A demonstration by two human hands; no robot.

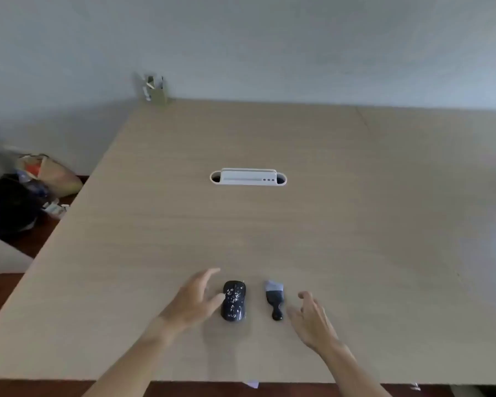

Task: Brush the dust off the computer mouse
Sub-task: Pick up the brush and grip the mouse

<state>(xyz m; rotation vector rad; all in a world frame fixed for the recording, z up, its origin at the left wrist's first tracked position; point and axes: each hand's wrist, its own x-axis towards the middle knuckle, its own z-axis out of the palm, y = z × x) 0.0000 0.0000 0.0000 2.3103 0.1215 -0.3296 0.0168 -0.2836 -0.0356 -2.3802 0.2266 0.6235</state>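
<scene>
A black computer mouse [233, 300] speckled with pale dust lies on the light wooden table [269, 224], near its front edge. A small brush [274, 298] with a black handle and pale grey bristles lies just to the right of the mouse, bristles pointing away from me. My left hand [195, 299] hovers at the mouse's left side, fingers spread, thumb close to or touching the mouse. My right hand [312, 319] is to the right of the brush handle, fingers curled apart, holding nothing.
A white cable-port insert [248, 177] sits in the table's middle. A small holder with items [154, 88] stands at the far left corner. Bags and clutter [26, 190] lie on the floor left of the table.
</scene>
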